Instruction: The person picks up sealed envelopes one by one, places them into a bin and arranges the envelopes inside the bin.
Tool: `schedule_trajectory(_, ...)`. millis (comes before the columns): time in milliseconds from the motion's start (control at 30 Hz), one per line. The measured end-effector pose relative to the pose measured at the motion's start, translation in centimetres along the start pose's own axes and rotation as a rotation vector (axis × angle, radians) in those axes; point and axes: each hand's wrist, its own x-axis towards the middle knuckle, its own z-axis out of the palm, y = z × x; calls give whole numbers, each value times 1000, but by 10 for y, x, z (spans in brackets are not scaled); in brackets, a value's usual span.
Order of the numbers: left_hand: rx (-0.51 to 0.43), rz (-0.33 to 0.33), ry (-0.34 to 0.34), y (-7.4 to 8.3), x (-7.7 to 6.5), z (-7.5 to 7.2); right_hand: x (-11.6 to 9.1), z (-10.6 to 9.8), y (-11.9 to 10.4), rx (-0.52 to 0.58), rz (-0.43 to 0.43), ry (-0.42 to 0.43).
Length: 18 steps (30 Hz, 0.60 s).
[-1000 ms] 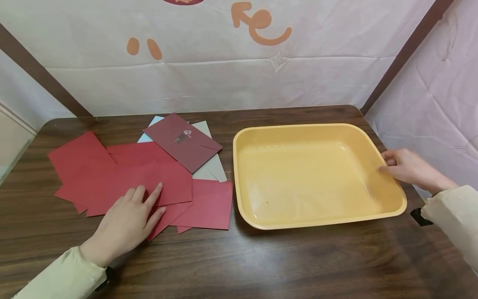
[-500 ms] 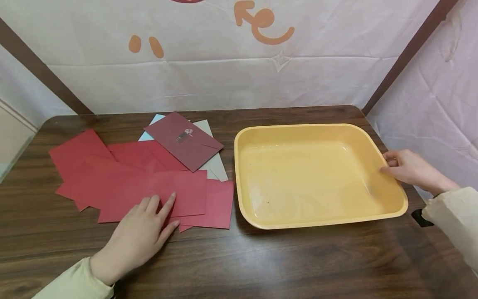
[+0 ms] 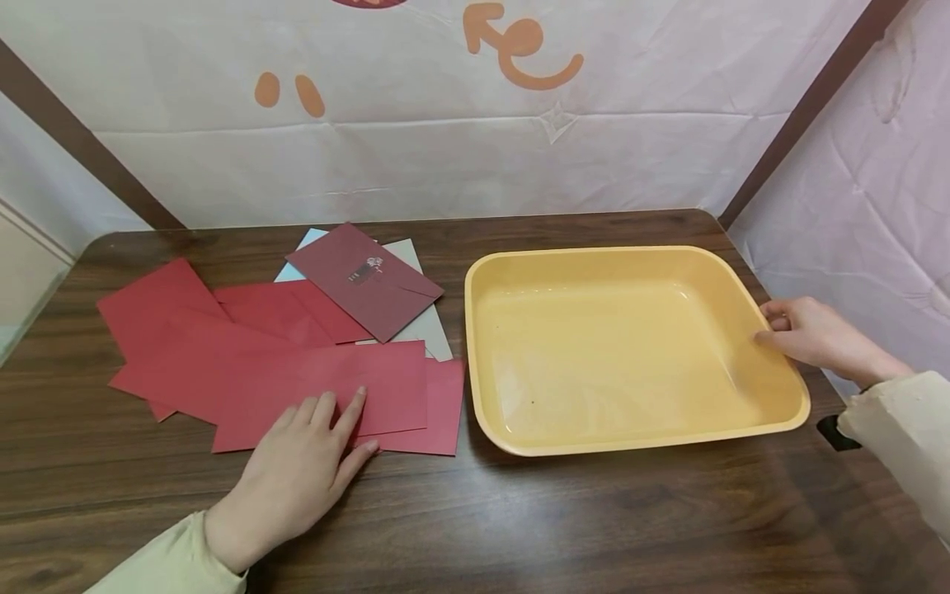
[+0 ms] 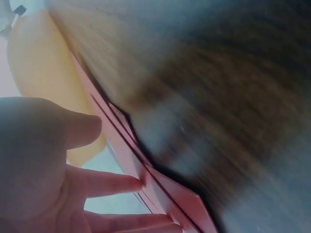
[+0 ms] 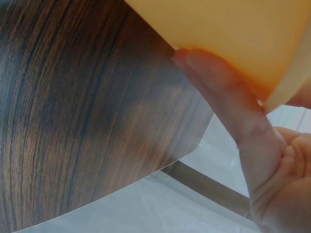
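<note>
Reaching across a wood-grain table [image 3: 594,528], a person lays the left hand [image 3: 297,474], fingers extended and gripping nothing, on a long red envelope [image 3: 308,375] at the top of a loose spread, while the right hand [image 3: 824,334] grips the far right side of a yellow tray [image 3: 631,363], its thumb over the rim, in the head view. Other red envelopes [image 3: 163,305] fan out beneath and to the left, and a maroon envelope [image 3: 365,285] rests over a pale grey envelope [image 3: 426,334] and a light blue envelope [image 3: 291,271] toward the back. Every envelope in sight lies on the table to the left of the tray, the nearest red one just beside its wall, so the work appears to be at an early stage: the pile is uneven, set at differing angles, and none of it is in the tray. How many pieces remain to be handled cannot be counted, since the lower layers are hidden. In the left wrist view, blurred in places, fingertips meet the red paper, whose overlapping edges run out over the table, with the tray beyond. In the right wrist view, a finger presses along the outside of the tray's wall above the table's edge, suggesting that the tray is being steadied while the envelopes await sorting out.
</note>
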Motion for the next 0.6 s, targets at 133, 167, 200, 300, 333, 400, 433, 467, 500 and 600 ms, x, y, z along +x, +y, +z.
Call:
schedule_trajectory(133,-56,-66,-13,-7,2,-8,0,0,-1,5,-2,1)
schedule_trajectory(167,-69,-83,5,-10,3,-11,0,0,0,9,-5,0)
schedule_trajectory(200,-82,-99,32,-15,4,-13,0,0,0,12,-8,-1)
schedule_trajectory(300,-114,-161,113,-33,7,-20,0,1,0,16,-10,-1)
schedule_trajectory(333,-130,-190,122,-40,8,-21,0,1,0,20,-12,-3)
schedule_trajectory(400,-182,-264,98,-55,9,-24,0,2,0,17,-10,-1)
schedule_trajectory(433,-213,-308,65,-62,9,-24,0,2,1,19,-9,0)
schedule_trajectory(467,-242,-355,23,-69,8,-24,0,2,1,20,-10,-1)
schedule_trajectory(500,-270,-402,-27,-75,8,-24,0,2,1,21,-11,-1)
schedule_trajectory(600,-308,-519,-196,-90,6,-25,0,2,0,28,-14,-2)
